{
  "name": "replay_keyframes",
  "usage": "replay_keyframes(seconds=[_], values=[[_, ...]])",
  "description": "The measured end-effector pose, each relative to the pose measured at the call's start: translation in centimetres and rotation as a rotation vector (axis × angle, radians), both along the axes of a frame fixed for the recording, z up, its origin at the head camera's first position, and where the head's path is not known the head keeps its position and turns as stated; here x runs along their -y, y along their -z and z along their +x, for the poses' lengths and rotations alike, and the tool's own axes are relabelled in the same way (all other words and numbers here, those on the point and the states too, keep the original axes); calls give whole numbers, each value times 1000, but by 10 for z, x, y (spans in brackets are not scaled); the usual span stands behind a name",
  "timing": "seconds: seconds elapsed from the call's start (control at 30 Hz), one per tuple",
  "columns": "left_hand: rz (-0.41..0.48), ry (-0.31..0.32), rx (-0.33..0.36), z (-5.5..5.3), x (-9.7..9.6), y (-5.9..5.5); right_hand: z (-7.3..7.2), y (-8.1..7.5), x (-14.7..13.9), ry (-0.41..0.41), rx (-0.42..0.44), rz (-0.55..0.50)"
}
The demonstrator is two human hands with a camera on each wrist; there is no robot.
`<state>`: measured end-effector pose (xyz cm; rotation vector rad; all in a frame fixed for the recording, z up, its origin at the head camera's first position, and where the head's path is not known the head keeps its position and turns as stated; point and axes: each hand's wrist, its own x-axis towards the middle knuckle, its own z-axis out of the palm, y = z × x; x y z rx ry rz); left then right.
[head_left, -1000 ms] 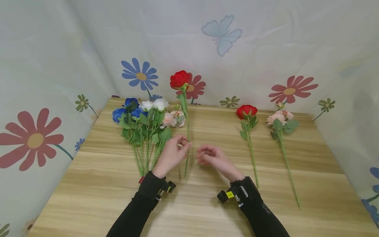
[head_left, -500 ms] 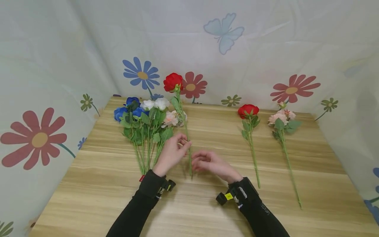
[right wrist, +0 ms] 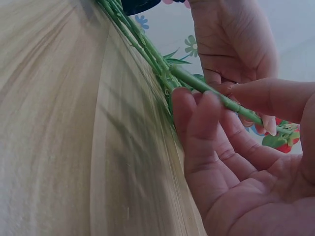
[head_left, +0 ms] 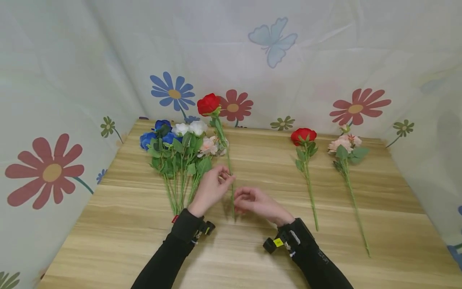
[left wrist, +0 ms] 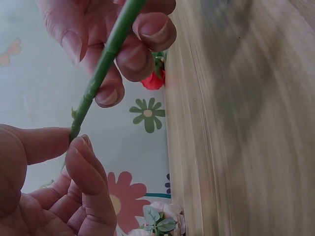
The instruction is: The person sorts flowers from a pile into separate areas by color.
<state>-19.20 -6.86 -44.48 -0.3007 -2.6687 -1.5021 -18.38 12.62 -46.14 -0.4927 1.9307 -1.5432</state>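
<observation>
With thumb and finger, my left hand pinches the green stem of a red rose, held upright and leaning left in the head view. Lower down that stem, my right hand has its loosely bent fingers beside it. In the left wrist view, the right fingers lie behind the stem and the thumb stands apart from it. To the left lie blue roses, white roses and pale pink flowers, their stems gathered together.
A second red rose and a pink flower stem lie apart on the right of the wooden table. A white curtain with printed flowers hangs behind the table and at its sides.
The held rose's head has tilted left and slightly down, while its lower stem end has swung right. My right hand has moved left and slightly down, up to the stem.
</observation>
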Motion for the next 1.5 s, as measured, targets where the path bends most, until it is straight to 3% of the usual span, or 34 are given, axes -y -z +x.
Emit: replay_keyframes(seconds=[0.47,1.1,1.5], values=[[-19,-10,6,-1,-2,2,1,3,5,55,39,-38],[17,9,52,0,-1,-1,1,1,0,50,-33,-103],[-8,31,10,1,1,-3,-2,-8,-22,118,-45,-110]])
